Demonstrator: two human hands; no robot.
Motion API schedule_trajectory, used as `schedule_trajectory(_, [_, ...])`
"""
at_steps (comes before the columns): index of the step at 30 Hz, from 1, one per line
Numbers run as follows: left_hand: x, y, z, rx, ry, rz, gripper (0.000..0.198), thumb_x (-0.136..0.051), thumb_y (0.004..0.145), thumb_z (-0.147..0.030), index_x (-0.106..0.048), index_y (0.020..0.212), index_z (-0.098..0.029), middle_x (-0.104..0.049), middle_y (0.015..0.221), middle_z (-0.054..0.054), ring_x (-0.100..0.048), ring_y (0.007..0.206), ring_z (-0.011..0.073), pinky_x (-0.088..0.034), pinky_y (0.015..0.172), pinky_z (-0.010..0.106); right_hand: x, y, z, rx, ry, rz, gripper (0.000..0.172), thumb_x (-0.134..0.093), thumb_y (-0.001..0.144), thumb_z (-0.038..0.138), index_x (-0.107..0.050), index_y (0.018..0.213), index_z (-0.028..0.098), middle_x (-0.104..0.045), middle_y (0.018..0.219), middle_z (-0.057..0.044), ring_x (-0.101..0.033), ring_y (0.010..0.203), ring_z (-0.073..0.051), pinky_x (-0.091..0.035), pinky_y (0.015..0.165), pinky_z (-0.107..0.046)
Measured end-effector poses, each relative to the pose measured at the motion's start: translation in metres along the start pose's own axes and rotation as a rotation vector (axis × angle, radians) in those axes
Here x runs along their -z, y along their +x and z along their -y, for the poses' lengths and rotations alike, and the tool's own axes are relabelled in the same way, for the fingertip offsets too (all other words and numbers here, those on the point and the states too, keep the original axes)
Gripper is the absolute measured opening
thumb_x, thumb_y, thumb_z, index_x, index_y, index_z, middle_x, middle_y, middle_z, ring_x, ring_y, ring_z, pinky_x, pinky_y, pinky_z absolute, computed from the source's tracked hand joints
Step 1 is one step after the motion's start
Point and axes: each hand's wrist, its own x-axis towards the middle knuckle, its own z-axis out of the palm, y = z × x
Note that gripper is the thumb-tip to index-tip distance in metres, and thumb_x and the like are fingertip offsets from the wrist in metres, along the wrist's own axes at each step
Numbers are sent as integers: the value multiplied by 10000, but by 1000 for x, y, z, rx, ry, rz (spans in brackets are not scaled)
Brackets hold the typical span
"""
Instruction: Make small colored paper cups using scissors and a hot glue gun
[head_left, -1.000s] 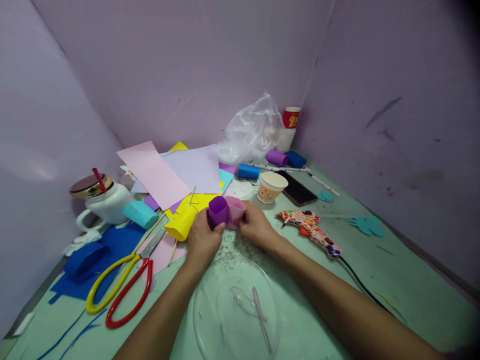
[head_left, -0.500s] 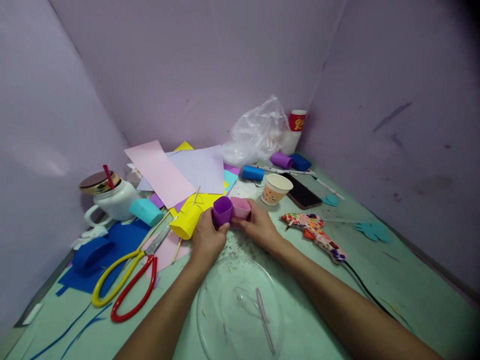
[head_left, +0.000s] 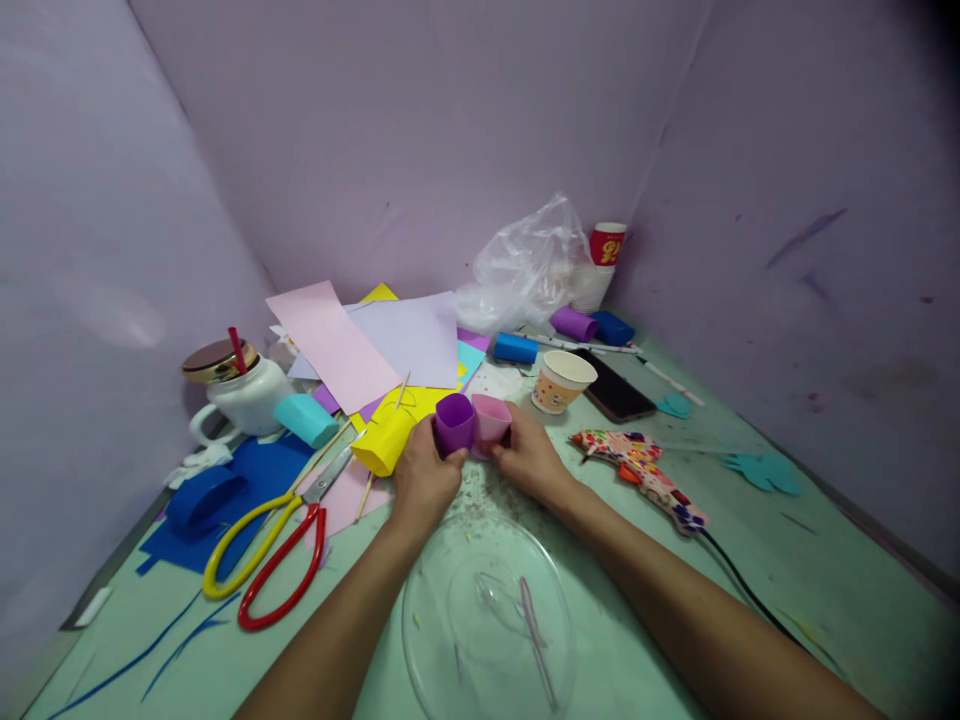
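My left hand (head_left: 427,480) grips a purple tube (head_left: 454,432), my right hand (head_left: 531,458) a pink tube (head_left: 490,424); both open-topped, side by side over the worktop (head_left: 862,620). The clear dish (head_left: 439,610) holds, it seems, a pinkish strip (head_left: 528,608).

The pale green worktop (head_left: 840,600) has 1 flowery glue gun (head_left: 641,468), 1 black phone (head_left: 616,390), 1 clear round disc (head_left: 487,670), thin blue strips (head_left: 187,632), a messy paper pile (head_left: 416,335) and 1 upright paper cup (head_left: 559,392) on it.

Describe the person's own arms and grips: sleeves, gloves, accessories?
Left grip and right grip: ungloved. Left forearm and right forearm: bare where visible, no sleeves, watch or bracelet, no clear markings. Rings: can't tell.
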Motion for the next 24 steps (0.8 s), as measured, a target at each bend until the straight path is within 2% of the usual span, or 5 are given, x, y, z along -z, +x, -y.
schedule_trajectory(10, [0,-2,-1,10,-18,1,445,-657,715,-194,-541,1140,-131,-640,1113,149,-587,1072,292,-446,890,404,-2,0,-4,7,2,-8,451,-573,641,62,-614,1084,139,-667,1086,-111,-600,993,-273,-449,884,-429])
schedule_trajectory(16, [-1,-2,-1,11,-31,-5,434,-657,708,-195,-540,1124,-157,-639,1106,133,-583,1065,292,-434,903,427,-3,0,-4,2,13,-9,448,-570,638,55,-616,1067,174,-673,1080,-85,-602,990,-266,-445,896,-436])
schedule_trajectory(21, [1,-2,-1,7,-119,-39,412,-652,692,-174,-550,1091,-153,-647,1073,126,-603,1021,276,-448,888,410,-2,1,-5,-23,17,-5,455,-569,624,55,-611,1069,144,-673,1060,-102,-607,963,-269,-459,864,-420])
schedule_trajectory(24, [3,-4,-1,17,-212,-88,401,-644,697,-214,-545,1080,-145,-659,1024,112,-637,927,242,-486,824,370,-1,2,-3,-46,15,-7,408,-550,637,67,-616,1034,134,-677,1013,-100,-614,916,-266,-473,818,-411])
